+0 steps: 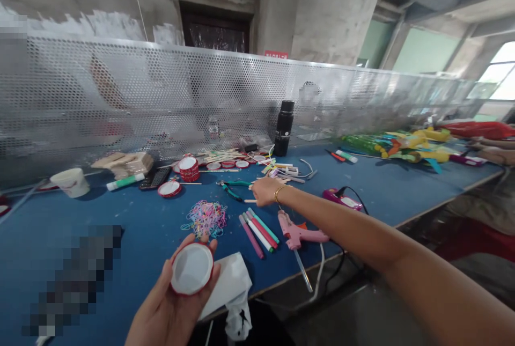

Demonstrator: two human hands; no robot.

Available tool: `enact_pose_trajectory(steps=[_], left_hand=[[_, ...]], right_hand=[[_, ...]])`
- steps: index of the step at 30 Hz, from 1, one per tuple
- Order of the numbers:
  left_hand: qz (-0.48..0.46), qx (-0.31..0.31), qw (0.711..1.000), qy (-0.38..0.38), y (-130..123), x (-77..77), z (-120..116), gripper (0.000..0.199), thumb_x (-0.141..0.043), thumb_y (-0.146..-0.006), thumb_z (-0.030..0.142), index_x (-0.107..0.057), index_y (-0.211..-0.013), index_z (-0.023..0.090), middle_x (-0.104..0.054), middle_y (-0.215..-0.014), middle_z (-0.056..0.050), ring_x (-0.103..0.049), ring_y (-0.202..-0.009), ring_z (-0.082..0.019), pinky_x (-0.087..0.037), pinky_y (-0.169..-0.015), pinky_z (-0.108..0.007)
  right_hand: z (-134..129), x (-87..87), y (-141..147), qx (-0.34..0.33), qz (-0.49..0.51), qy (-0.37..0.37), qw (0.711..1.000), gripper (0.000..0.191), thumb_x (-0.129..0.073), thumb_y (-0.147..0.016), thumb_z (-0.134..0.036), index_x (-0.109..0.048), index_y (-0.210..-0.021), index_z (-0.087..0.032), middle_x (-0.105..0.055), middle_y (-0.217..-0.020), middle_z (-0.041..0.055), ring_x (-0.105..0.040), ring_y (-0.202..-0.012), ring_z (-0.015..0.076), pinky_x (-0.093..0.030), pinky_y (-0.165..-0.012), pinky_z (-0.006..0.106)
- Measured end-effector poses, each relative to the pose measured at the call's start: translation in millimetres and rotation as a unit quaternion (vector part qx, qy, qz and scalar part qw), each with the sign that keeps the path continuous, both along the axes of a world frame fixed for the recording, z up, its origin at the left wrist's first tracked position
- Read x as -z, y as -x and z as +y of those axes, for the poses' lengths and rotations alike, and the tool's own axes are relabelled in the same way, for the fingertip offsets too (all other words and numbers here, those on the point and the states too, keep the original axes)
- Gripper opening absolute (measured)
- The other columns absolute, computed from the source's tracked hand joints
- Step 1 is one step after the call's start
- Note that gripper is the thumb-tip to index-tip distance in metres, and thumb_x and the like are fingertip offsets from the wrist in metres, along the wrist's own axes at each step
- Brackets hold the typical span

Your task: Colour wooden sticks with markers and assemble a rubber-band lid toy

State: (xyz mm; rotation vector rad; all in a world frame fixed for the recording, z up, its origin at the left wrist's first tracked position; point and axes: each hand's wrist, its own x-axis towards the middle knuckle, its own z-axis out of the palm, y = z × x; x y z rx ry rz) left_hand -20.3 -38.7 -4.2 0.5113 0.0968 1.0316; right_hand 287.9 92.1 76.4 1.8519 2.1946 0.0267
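Note:
My left hand (167, 303) holds a red-rimmed, white-faced disc (192, 269), its fingers wrapped round the edge and the face turned up. Further forward, my right hand (265, 191) is down at the table with its fingers curled together. What those fingers hold, if anything, is hidden. Teal-handled pliers (233, 188) lie just left of it, and a light wooden stick (251, 201) lies below it. Several felt-tip pens (259, 230) and a pink glue gun (295, 230) are nearer to me. A heap of coloured rubber bands (207, 218) sits between the hands.
A stack of red-rimmed discs (189, 169) and wooden sticks (219, 156) lie toward the perforated metal screen (161, 99). A black bottle (285, 129) stands there. White paper (229, 281) lies at the table edge, where a white cable (322, 265) hangs. A white cup (70, 183) is at left.

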Motion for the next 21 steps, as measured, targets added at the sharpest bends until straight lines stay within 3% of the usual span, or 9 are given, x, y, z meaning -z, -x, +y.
enact_pose_trajectory(steps=[6, 10, 13, 14, 18, 21], left_hand=[[0.001, -0.012, 0.999, 0.043, -3.6, -1.5, -2.9, 0.050, -0.041, -0.111, 0.029, -0.053, -0.159, 0.029, -0.065, -0.152, -0.011, -0.057, -0.144, -0.031, -0.050, -0.118, -0.050], [0.004, 0.009, 1.000, 0.004, -1.0, -0.9, -0.4, 0.048, -0.039, -0.111, 0.033, -0.061, -0.153, 0.027, -0.061, -0.155, -0.013, -0.053, -0.147, -0.033, -0.046, -0.120, -0.052], [-0.001, 0.013, 1.000, -0.014, 1.9, 2.2, 4.1, 0.048, -0.036, -0.111, 0.034, -0.069, -0.145, 0.025, -0.060, -0.155, -0.013, -0.052, -0.146, -0.036, -0.046, -0.119, -0.054], [-0.003, 0.008, 1.000, -0.011, 2.5, 3.7, 5.7, 0.048, -0.037, -0.111, 0.033, -0.068, -0.146, 0.025, -0.060, -0.155, -0.014, -0.052, -0.146, -0.037, -0.046, -0.119, -0.055], [0.010, -0.017, 0.999, 0.035, 2.1, 8.3, 8.4, 0.060, -0.044, -0.106, 0.020, -0.043, -0.164, 0.036, -0.066, -0.149, -0.014, -0.054, -0.142, -0.039, -0.045, -0.116, -0.061], [0.051, -0.058, 0.993, 0.087, -1.8, 6.8, 3.8, 0.077, -0.055, -0.100, 0.012, -0.032, -0.168, 0.040, -0.068, -0.147, -0.011, -0.055, -0.140, -0.037, -0.048, -0.115, -0.054]], right_hand=[[-1.3, -17.0, -43.5, 0.046, 0.003, -0.044, 0.998, 0.037, -0.068, -0.102, -0.040, -0.066, -0.131, -0.018, -0.068, -0.134, 0.0105, -0.070, -0.115, 0.0243, -0.061, -0.098, 0.046], [-9.5, -28.0, -70.2, 0.071, 0.024, -0.093, 0.993, 0.035, -0.068, -0.102, -0.041, -0.066, -0.128, -0.019, -0.069, -0.131, 0.0092, -0.071, -0.111, 0.0230, -0.062, -0.096, 0.045], [-35.8, -35.2, -79.8, 0.082, 0.049, -0.169, 0.981, 0.028, -0.065, -0.103, -0.039, -0.070, -0.120, -0.018, -0.073, -0.123, 0.0084, -0.071, -0.109, 0.0222, -0.059, -0.098, 0.044], [-48.2, -36.5, -82.0, 0.086, 0.059, -0.199, 0.975, 0.022, -0.063, -0.103, -0.034, -0.073, -0.116, -0.019, -0.076, -0.117, 0.0094, -0.072, -0.108, 0.0224, -0.056, -0.098, 0.039], [-102.4, -32.9, -92.3, 0.103, 0.093, -0.298, 0.944, 0.021, -0.057, -0.102, -0.029, -0.076, -0.109, -0.023, -0.081, -0.111, 0.0082, -0.074, -0.104, 0.0241, -0.051, -0.088, 0.033], [-139.1, -20.4, -91.6, 0.116, 0.109, -0.357, 0.921, 0.021, -0.057, -0.100, -0.027, -0.077, -0.102, -0.022, -0.082, -0.104, 0.0096, -0.075, -0.097, 0.0255, -0.050, -0.084, 0.035]])
